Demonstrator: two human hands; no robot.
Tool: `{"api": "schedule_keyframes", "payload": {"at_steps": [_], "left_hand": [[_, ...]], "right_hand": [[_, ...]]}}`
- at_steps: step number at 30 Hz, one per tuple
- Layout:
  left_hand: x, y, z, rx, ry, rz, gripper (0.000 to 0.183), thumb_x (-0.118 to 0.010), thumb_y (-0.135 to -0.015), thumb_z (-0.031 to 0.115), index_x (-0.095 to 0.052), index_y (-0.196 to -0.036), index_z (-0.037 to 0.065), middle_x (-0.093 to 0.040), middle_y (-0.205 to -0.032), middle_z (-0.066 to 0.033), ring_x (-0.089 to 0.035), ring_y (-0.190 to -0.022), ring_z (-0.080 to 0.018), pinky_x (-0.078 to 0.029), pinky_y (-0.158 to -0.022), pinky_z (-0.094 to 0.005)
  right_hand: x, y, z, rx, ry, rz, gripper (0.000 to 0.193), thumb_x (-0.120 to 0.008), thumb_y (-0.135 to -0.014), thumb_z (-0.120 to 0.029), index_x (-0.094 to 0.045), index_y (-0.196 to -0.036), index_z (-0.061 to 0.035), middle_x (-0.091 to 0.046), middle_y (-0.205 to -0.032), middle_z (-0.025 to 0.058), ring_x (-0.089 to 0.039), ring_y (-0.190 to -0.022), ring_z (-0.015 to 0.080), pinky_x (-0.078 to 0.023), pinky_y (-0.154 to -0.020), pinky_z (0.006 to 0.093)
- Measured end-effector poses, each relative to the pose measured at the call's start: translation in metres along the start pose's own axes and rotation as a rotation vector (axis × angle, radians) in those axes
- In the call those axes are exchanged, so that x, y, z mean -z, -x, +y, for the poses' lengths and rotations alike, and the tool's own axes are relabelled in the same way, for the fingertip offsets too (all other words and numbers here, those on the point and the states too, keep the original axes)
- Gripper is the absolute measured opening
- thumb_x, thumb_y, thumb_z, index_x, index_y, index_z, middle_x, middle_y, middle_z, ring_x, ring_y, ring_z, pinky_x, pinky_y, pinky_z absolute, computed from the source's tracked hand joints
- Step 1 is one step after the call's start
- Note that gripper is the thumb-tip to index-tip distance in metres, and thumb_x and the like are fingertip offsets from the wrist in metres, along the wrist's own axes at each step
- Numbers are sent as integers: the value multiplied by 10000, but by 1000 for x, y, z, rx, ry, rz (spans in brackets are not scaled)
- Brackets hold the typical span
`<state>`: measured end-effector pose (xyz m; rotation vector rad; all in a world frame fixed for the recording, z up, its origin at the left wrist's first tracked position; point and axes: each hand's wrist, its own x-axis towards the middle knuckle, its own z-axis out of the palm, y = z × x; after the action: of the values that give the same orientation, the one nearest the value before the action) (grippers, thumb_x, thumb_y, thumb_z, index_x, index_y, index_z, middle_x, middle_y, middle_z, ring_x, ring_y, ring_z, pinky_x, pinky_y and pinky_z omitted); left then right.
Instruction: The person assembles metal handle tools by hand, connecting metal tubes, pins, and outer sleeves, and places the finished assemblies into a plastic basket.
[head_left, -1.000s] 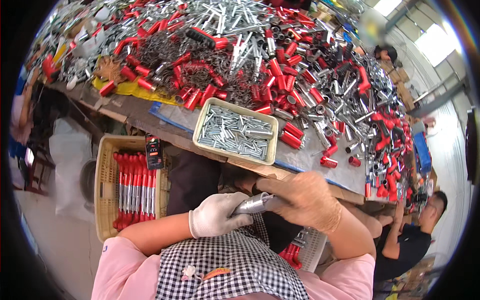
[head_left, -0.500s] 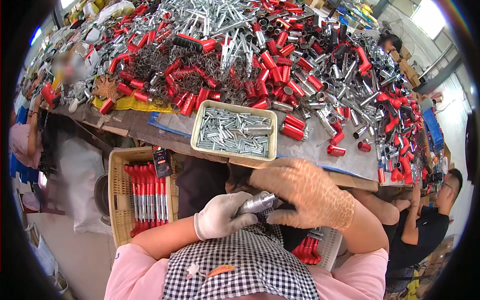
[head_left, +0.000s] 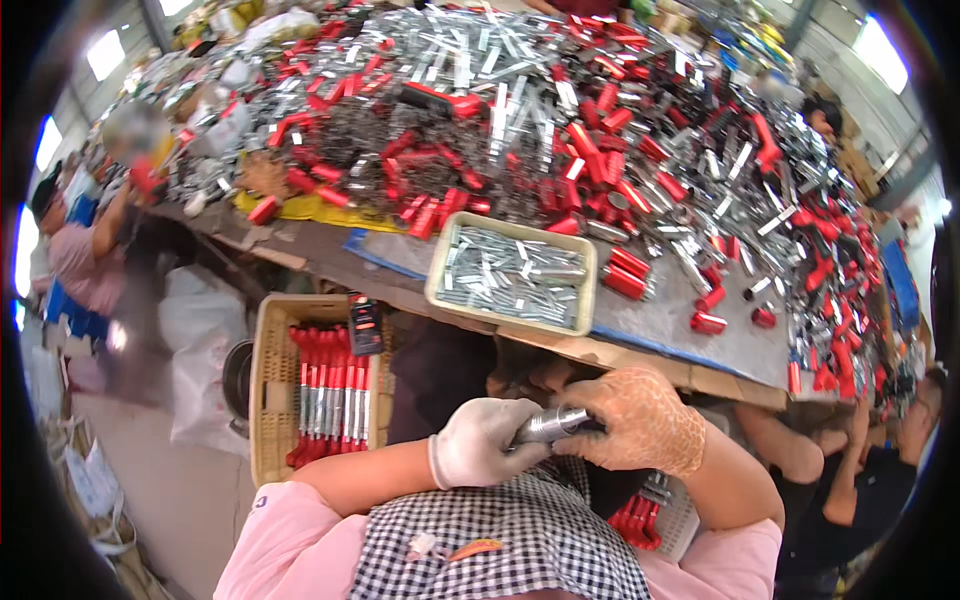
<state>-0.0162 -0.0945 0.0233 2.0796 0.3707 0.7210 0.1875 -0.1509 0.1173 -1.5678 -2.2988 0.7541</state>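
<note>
My left hand (head_left: 485, 445), in a white glove, is wrapped around a short silver metal tube (head_left: 548, 426) above my lap. My right hand (head_left: 645, 420), in an orange patterned glove, curls its fingers around the tube's right end, which they partly hide. Just beyond my hands, at the table edge, a cream tray (head_left: 432, 280) holds many small silver pins (head_left: 510, 270). To my left, a yellow crate (head_left: 268, 400) contains a row of red-ended silver tools (head_left: 330, 400). More red-handled parts (head_left: 635, 520) lie in a white basket (head_left: 683, 525) by my right side.
A large heap of red sleeves, silver tubes and dark springs (head_left: 350, 150) covers the table (head_left: 660, 345). A black device (head_left: 365, 325) rests on the crate's rim. People sit at the far left (head_left: 90, 250) and close on my right (head_left: 870, 470).
My right hand has come in from above the tube and closed around its end. The left hand still grips the tube. The whole view has shifted somewhat.
</note>
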Motion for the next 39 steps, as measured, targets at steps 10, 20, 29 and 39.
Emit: {"api": "schedule_keyframes", "payload": {"at_steps": [10, 20, 29, 39], "left_hand": [[60, 7, -3, 470, 1075, 933, 181, -512, -970, 238, -548, -946, 62, -603, -804, -75, -615, -729, -198, -523, -768, -370], [74, 137, -216, 693, -789, 775, 475, -772, -695, 258, -593, -1076, 37, -523, -1170, -211, -468, -1122, -395, -380, -965, -482], [79, 125, -282, 1067, -998, 331, 828, -692, -638, 632, -549, -1325, 193, -335, -1436, -225, -266, -1331, -394, -164, -1106, -575], [70, 136, -290, 925, -945, 406, 825, -755, -650, 569, -531, -1314, 133, -355, -1403, -242, -308, -1313, -414, -200, -1090, -592]], "right_hand": [[-72, -28, -9, 149, -48, 37, 810, -794, -624, -347, -488, -1281, 15, -632, -1050, 216, -593, -1008, 405, -466, -888, 436], [-124, 75, 48, -791, -879, 360, 664, -644, -608, 9, -527, -1257, 83, -648, -787, 106, -626, -656, 172, -523, -597, 322], [-217, 59, 108, -1259, -1198, 573, 505, -688, -634, -18, -635, -1132, 50, -658, -911, 60, -614, -799, 197, -483, -752, 306], [-241, 52, 121, -1445, -1279, 478, 432, -643, -668, -37, -622, -1092, 41, -650, -966, 112, -624, -841, 262, -498, -761, 356]]}}
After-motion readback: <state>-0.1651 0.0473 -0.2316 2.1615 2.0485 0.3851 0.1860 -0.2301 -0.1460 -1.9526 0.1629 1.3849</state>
